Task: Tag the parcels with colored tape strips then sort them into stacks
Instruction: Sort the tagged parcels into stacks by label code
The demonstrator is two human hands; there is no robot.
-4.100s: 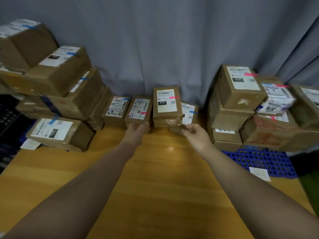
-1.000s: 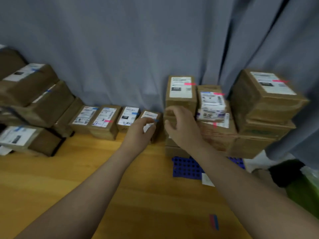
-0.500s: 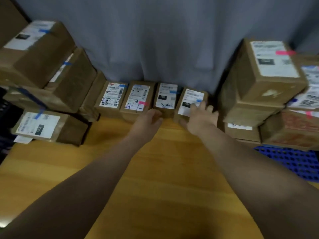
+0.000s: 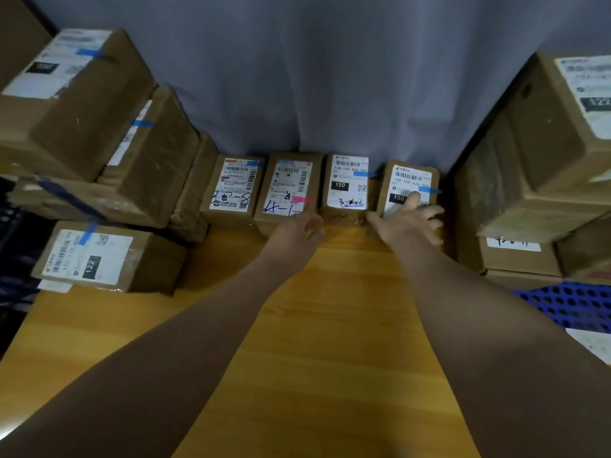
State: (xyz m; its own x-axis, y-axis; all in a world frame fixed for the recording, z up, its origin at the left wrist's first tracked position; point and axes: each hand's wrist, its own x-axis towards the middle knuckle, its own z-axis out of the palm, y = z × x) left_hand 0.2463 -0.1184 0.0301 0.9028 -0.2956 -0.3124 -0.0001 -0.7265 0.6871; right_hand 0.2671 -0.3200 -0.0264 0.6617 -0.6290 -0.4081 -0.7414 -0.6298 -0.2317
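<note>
Now: blue-tag stack (image 4: 82, 104) at far L. L hand (image 4: 297, 233), fingers curled at front edge of pink-tag parcel (image 4: 287, 186); grip unclear. R hand (image 4: 405, 223), fingers spread, rests on blue-tag parcel (image 4: 408, 183). Recommend gripping sides squarely, lifting straight.

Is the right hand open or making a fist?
Open. The right hand lies with fingers spread on the small parcel.
</note>
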